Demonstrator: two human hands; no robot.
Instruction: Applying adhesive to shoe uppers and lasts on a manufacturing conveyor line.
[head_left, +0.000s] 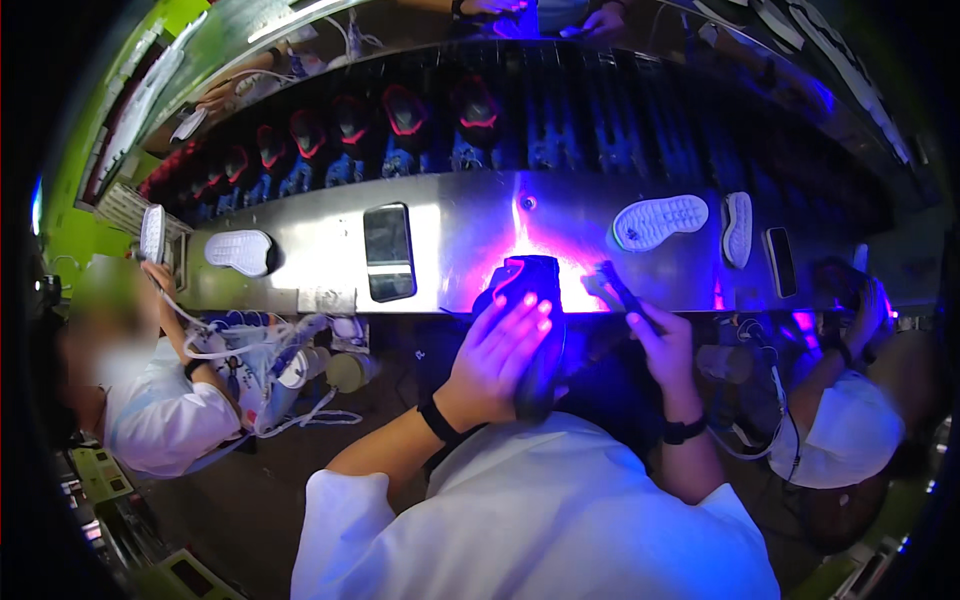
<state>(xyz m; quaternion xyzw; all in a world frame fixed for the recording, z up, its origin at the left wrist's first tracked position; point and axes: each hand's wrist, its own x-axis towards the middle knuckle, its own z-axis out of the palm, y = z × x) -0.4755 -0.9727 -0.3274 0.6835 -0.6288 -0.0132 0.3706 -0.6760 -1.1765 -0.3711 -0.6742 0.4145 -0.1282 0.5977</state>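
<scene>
At the near edge of the metal bench, a dark shoe upper (545, 275) with a red edge is lit by a violet-blue glow. My left hand (508, 350) holds it, fingers stretched along its side and the thumb hidden. Just to the right, my right hand (662, 345) is closed round the handle of a small dark brush (622, 290), whose bristle end is close to the upper. Whether brush and upper touch, I cannot tell. Farther right on the bench lies a white shoe sole (660, 222).
Another white sole (737, 230) and a phone (780, 262) lie to the right. On the left are a larger phone (389, 252) and a sole (238, 252). Behind the bench runs a rack (560, 130) carrying several dark, red-edged uppers. Co-workers sit on both sides and opposite.
</scene>
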